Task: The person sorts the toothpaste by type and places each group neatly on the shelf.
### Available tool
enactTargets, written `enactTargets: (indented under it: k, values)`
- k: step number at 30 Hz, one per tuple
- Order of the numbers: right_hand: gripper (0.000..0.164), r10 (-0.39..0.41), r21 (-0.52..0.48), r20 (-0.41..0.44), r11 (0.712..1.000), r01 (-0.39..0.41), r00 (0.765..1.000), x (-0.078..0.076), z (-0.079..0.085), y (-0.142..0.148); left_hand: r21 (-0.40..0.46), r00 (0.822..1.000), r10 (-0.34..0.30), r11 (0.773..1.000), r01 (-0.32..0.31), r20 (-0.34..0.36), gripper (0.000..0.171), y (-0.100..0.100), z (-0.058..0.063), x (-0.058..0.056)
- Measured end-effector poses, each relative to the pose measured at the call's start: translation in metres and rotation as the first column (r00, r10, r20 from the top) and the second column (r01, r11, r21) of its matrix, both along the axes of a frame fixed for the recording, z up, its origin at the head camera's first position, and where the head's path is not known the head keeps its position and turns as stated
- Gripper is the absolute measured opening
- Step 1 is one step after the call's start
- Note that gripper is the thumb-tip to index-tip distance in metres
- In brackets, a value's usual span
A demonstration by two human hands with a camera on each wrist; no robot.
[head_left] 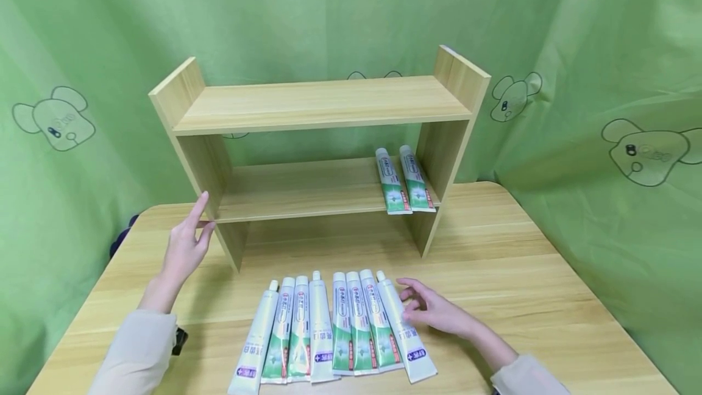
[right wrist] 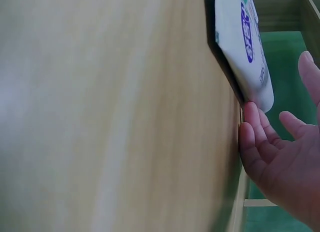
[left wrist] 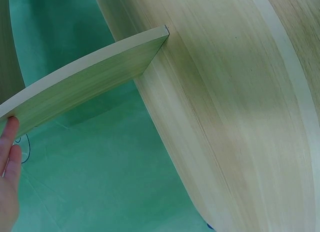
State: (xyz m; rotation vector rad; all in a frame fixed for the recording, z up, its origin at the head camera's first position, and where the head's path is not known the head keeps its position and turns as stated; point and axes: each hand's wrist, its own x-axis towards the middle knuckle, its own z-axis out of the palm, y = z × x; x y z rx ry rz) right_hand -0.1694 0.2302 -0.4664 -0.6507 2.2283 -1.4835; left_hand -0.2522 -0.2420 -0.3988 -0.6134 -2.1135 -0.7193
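Note:
A row of several toothpaste tubes [head_left: 359, 331] lies on the table, some green and white, others white with a purple label. At the right end of the row my right hand [head_left: 439, 309] hovers beside a slanted white toothpaste tube [head_left: 399, 328], its fingers loosely bent. In the right wrist view its fingertips are right at the end of a tube [right wrist: 250, 46]. My left hand [head_left: 185, 252] is raised at the left upright of the wooden shelf [head_left: 323, 105], index finger extended. The left wrist view shows its fingers [left wrist: 11, 137] overlapping a shelf board [left wrist: 95, 74].
Two green-and-white toothpaste tubes [head_left: 392, 181] lie side by side at the right end of the shelf's middle board [head_left: 301, 191]. The shelf stands toward the back of the wooden table [head_left: 526, 285]. A green curtain [head_left: 269, 17] with mouse drawings hangs behind and around.

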Motion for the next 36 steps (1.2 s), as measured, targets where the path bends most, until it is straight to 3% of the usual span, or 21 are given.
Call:
enactTargets:
  k: [5,14,36]
  values:
    - [0.077,0.019,0.03,-0.015,0.999,-0.018,1.0,0.0,-0.002,-0.003,0.003,1.0,0.001,1.0,-0.001,0.006,0.07,0.0,0.0,0.0]
    - [0.087,-0.029,0.087,-0.037,0.996,0.032,0.999,0.001,-0.001,-0.01,0.004,1.0,0.006,1.0,-0.006,0.011,0.071,0.0,0.0,0.0]
    - [0.079,-0.1,0.202,-0.02,0.974,0.102,0.995,0.005,0.004,-0.027,-0.007,1.0,0.012,1.0,-0.012,0.023,0.07,0.001,0.001,0.001]
